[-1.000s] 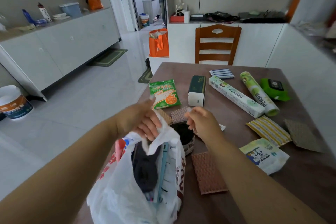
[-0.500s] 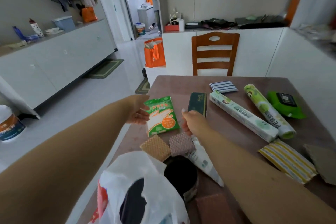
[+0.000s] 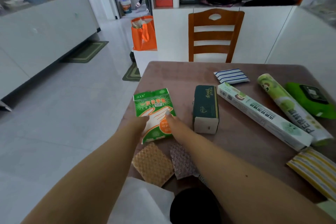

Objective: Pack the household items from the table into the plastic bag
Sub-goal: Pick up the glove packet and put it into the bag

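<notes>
A green and white packet of disposable gloves [image 3: 154,107] is at the table's left edge, gripped from both sides. My left hand [image 3: 141,123] pinches its lower left edge. My right hand [image 3: 172,121] holds its lower right side, thumb on the printed face. The white plastic bag [image 3: 140,202] sits at the bottom of the view under my forearms, mostly cut off, with a black round item [image 3: 194,207] beside its mouth. On the brown table [image 3: 174,74] lie a dark green tissue pack [image 3: 205,107], a long cling film box [image 3: 261,114] and a green roll [image 3: 289,105].
A green wet-wipe pack [image 3: 312,100] lies at the right edge, a blue striped cloth [image 3: 231,75] at the back, a yellow striped cloth [image 3: 314,169] front right. Orange [image 3: 152,163] and purple-brown [image 3: 181,162] cloths lie near the bag. A wooden chair [image 3: 215,36] stands behind the table.
Both hands left the bag's mouth and reached forward to the glove packet, then closed on it. The view tipped forward, so the bag dropped to the bottom edge.
</notes>
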Motion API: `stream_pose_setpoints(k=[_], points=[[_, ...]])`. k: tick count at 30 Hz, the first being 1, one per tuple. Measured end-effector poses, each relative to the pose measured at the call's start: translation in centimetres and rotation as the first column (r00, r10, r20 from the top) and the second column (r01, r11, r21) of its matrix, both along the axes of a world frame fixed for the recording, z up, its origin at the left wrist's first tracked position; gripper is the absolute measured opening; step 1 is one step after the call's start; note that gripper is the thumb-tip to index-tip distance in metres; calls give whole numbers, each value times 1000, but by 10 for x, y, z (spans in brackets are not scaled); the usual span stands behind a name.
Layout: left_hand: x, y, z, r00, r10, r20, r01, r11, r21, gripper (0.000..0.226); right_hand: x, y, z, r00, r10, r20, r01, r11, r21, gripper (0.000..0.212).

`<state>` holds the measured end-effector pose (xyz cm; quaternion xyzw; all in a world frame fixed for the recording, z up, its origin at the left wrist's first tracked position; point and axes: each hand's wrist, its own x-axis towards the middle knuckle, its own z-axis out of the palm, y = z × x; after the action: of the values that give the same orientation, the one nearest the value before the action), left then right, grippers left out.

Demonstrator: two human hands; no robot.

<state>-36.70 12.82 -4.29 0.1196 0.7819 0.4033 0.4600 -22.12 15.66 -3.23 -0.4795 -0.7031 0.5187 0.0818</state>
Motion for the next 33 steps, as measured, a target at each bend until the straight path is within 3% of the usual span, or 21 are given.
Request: stream_pose_setpoints(k=[3, 4, 7, 11, 14, 18, 23, 28, 31, 33], points=[[16, 0, 5, 989, 17, 148, -27, 998, 63, 17, -5, 8, -20, 983, -151, -108, 135, 981, -140, 102], [19, 0, 7, 983, 8, 186, -26, 995, 97, 18, -2, 9, -16, 973, -176, -147, 147, 971, -189, 104], [20, -2, 19, 971, 17, 240, -64, 980, 191, 28, 17, -8, 23, 960, -206, -192, 160, 960, -228, 59], [24, -13, 52, 967, -5, 254, -72, 952, 296, 37, 55, -8, 40, 931, -238, -276, 217, 971, -103, 64], [40, -27, 86, 959, -57, 277, -52, 928, 369, 35, 99, -8, 55, 882, -323, -344, 310, 946, -95, 62], [81, -46, 131, 942, -172, 288, 43, 913, 405, 33, 176, -15, 74, 840, -410, -357, 399, 911, -106, 42], [157, -68, 154, 918, -325, 228, 204, 879, 430, 33, 270, -28, 63, 783, -592, -191, 583, 805, -107, 15], [228, -99, 142, 889, -383, 250, 260, 873, 413, 18, 346, -61, 36, 746, -658, 100, 659, 752, 29, 39], [253, -116, 119, 901, -358, 244, 241, 882, 404, 27, 363, -84, 26, 734, -632, 248, 621, 773, 130, 43], [262, -127, 103, 920, -317, 231, 219, 904, 367, 27, 368, -90, 26, 743, -614, 266, 597, 788, 152, 48]])
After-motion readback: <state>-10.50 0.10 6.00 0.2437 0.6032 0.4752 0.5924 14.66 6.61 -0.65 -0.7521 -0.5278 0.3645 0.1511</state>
